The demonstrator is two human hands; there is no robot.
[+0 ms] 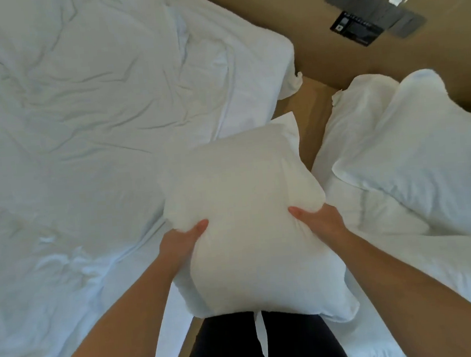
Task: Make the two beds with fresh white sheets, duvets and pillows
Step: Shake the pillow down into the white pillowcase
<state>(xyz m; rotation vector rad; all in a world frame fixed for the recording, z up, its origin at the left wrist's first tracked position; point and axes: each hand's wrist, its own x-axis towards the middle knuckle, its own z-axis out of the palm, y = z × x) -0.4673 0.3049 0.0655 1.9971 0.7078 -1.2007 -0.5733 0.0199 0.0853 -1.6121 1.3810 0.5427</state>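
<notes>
- The left bed (68,136) fills the left side of the view. It is covered in white linen that lies rumpled, with creases running across it up to its head-end corner by the tan wall (316,43).
- The right bed (408,282) is also in white. Its near edge runs alongside the person's right forearm.
- A held pillow (245,206), white and plump, is in the air over the gap between the two beds, in front of the person's body. Its far corner points toward the wall and its near edge hangs above the dark trousers (229,352).
- A second pillow (426,161) lies at the head end of the right bed, tilted. More white bedding is bunched behind it toward the wall.
- The left hand (181,241) grips the held pillow's left side. Its thumb (200,226) lies on top, pressed into the fabric, and the other fingers are curled underneath, out of sight.
- The right hand (317,221) grips the opposite side in the same way. Its thumb (295,211) is on top, denting the cover, and its fingers are hidden beneath.
- A grey switch panel (376,9) is mounted on the wall above the gap, blurred, with two pale fittings on it.
- A thin white strip (261,338) dangles from the held pillow's near edge over the trousers.
</notes>
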